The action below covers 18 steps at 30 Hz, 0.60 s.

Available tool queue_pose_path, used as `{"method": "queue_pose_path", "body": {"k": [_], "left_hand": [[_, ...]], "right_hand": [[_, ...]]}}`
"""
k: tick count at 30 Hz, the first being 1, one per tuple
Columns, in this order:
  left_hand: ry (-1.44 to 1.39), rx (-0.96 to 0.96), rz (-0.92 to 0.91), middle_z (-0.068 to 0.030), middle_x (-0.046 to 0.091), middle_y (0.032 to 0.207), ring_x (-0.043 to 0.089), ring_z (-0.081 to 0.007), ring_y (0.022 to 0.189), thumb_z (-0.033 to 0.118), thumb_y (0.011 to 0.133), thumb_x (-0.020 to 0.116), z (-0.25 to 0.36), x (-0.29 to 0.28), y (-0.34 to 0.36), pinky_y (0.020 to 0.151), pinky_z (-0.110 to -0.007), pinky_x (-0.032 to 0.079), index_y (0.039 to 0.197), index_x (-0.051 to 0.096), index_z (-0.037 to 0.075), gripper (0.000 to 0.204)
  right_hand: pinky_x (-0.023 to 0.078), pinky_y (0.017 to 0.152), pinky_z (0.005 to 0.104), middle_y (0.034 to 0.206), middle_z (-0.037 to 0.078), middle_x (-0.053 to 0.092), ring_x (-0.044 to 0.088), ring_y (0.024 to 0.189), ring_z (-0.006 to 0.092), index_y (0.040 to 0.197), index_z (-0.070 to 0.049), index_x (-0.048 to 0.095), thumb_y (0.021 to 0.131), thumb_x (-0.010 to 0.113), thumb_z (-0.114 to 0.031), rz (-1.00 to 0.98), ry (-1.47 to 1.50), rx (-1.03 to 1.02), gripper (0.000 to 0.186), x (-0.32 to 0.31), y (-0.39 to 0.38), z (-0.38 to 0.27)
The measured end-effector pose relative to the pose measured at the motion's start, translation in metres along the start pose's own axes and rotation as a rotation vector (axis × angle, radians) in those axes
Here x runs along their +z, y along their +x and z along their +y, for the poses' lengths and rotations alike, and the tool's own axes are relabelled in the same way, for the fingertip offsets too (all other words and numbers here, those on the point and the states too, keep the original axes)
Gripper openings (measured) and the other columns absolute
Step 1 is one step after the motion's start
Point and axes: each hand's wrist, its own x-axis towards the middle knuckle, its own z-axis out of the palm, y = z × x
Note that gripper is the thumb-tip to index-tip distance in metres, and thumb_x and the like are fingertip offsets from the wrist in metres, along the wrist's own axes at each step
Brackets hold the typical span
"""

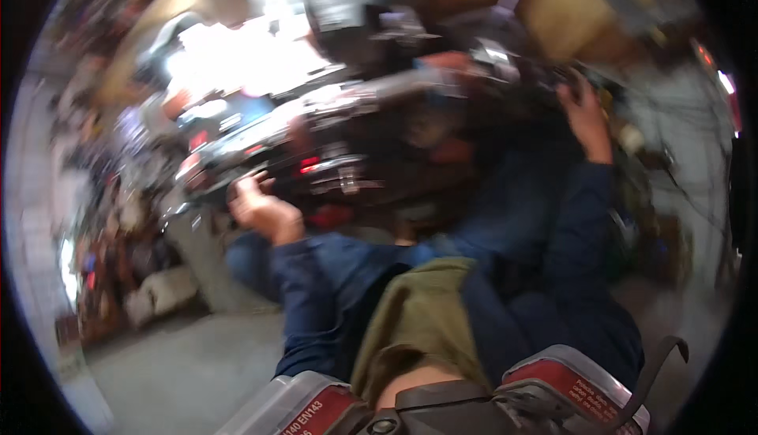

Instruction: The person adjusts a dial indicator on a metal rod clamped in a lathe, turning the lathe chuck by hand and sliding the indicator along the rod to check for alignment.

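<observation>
The left hand (257, 210) has its fingers (251, 182) curled at the near left edge of a long, dark machine (332, 143) cluttered with metal parts and red spots; they seem to close on a rim or handle there, but blur hides what exactly they grip. The right hand (583, 111) reaches up far to the right, fingers wrapped toward something dark at the machine's right end — whether they grip it or only press on it I cannot tell. Both arms wear dark blue sleeves (316, 277), and an olive garment (418, 316) shows between them near the lower edge. The machine lies tilted across the middle of the view, between the two hands, each at one end. As a judgement, the work looks barely under way: the hands are placed at the two ends, and nothing shows as lifted, opened or taken apart. Left of the left hand sits blurred clutter (126, 222) — boxes and small items — above a grey floor (189, 364). At the very bottom, grey and red gear (568, 384) with a black strap sits close to the camera.
</observation>
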Motion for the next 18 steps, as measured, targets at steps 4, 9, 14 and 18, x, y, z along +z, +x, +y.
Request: {"method": "queue_pose_path", "body": {"k": [4, 9, 14, 18], "left_hand": [[-0.347, -0.355, -0.342, -0.0066, 0.065, 0.107, 0.06, -0.0191, 0.096, 0.033, 0.1, 0.049, -0.035, -0.035, 0.042, 0.084, -0.031, 0.047, 0.109, 0.058, 0.005, 0.031], [-0.36, -0.467, -0.353, -0.0046, 0.065, 0.11, 0.061, -0.0182, 0.101, 0.043, 0.099, 0.049, -0.016, 0.007, 0.027, 0.089, -0.033, 0.047, 0.112, 0.059, 0.007, 0.039], [-0.402, -0.484, -0.39, -0.0069, 0.065, 0.11, 0.06, -0.0201, 0.1, 0.042, 0.1, 0.048, -0.028, 0.01, 0.053, 0.092, -0.034, 0.047, 0.105, 0.059, 0.005, 0.039], [-0.447, -0.564, -0.42, -0.0072, 0.064, 0.102, 0.06, -0.0206, 0.09, 0.037, 0.101, 0.046, -0.036, 0.018, 0.064, 0.086, -0.034, 0.049, 0.107, 0.058, 0.005, 0.035]], "right_hand": [[0.047, 0.083, 0.0291, 0.099, 0.007, 0.066, 0.061, 0.088, 0.0151, 0.127, -0.003, 0.058, 0.093, 0.065, -0.033, 0.364, 0.042, 0.114, 0.046, -0.12, -0.041, 0.023], [0.048, 0.071, 0.0271, 0.092, 0.004, 0.067, 0.06, 0.076, 0.0137, 0.115, -0.001, 0.065, 0.09, 0.068, -0.024, 1.134, 0.307, 0.168, 0.034, -0.248, -0.118, 0.084], [0.048, 0.068, 0.0316, 0.077, 0.007, 0.069, 0.061, 0.068, 0.0132, 0.101, 0.004, 0.069, 0.092, 0.061, -0.029, 0.977, -0.029, 0.445, 0.035, -0.238, -0.148, 0.163], [0.048, 0.087, 0.0415, 0.108, 0.024, 0.065, 0.063, 0.099, 0.0367, 0.111, 0.004, 0.066, 0.092, 0.061, -0.038, 0.343, -0.274, 0.528, 0.046, -0.156, -0.124, 0.222]]}}
